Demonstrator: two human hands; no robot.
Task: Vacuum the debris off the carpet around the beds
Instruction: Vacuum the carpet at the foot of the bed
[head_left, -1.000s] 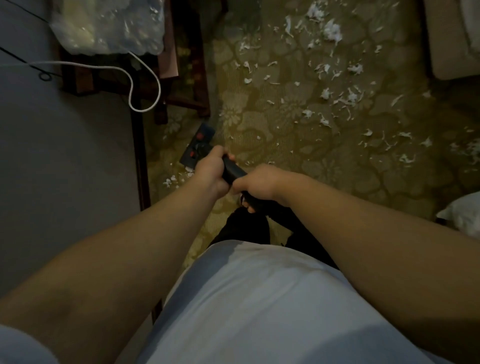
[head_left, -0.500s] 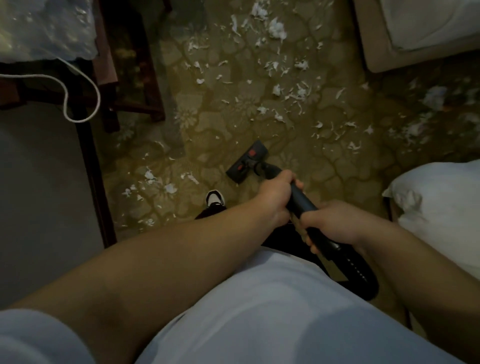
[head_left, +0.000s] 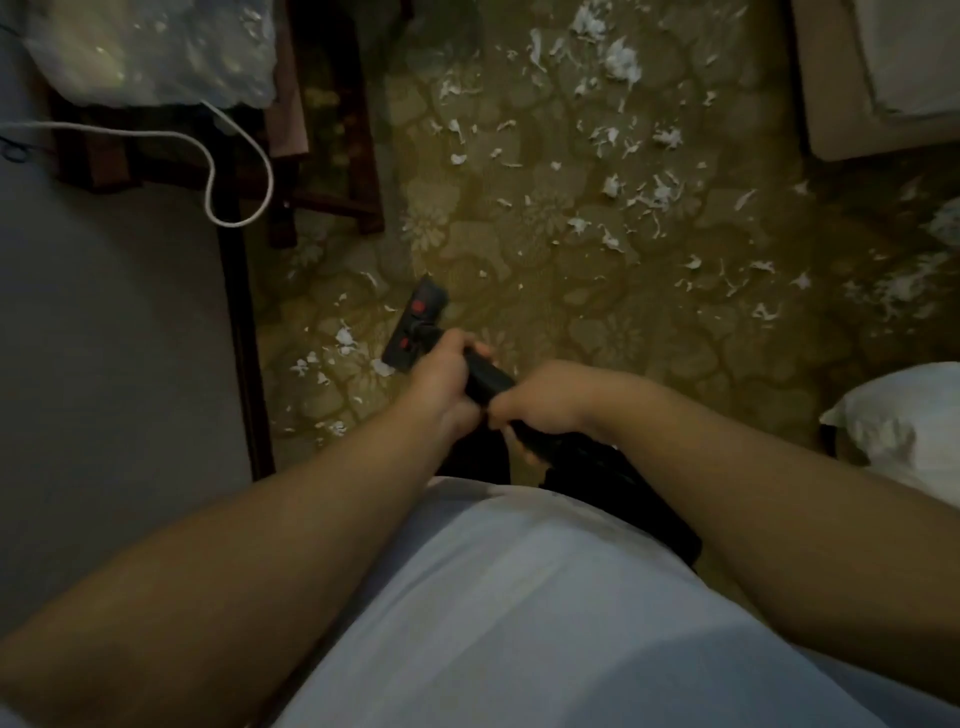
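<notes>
L hand (head_left: 441, 374) + R hand (head_left: 545, 405) both clamped on vac wand (head_left: 485, 379). Its floor head (head_left: 418, 325) swung back next to bed frame (head_left: 244, 332) — scraps (head_left: 344, 334) there prob next; bulk of debris (head_left: 660, 192) farther from frame, untouched.

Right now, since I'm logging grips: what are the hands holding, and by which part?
Both grip the black vacuum wand: the left hand on the tube just behind the floor head, the right hand right behind it, nearer the person.

Both hands are gripping the black vacuum wand (head_left: 483, 379); the left hand (head_left: 441, 374) is sitting ahead of the right hand (head_left: 550, 400). The floor head (head_left: 415, 325) is resting on the patterned carpet (head_left: 597, 291); white debris (head_left: 660, 192) is lying scattered beyond it.
</notes>
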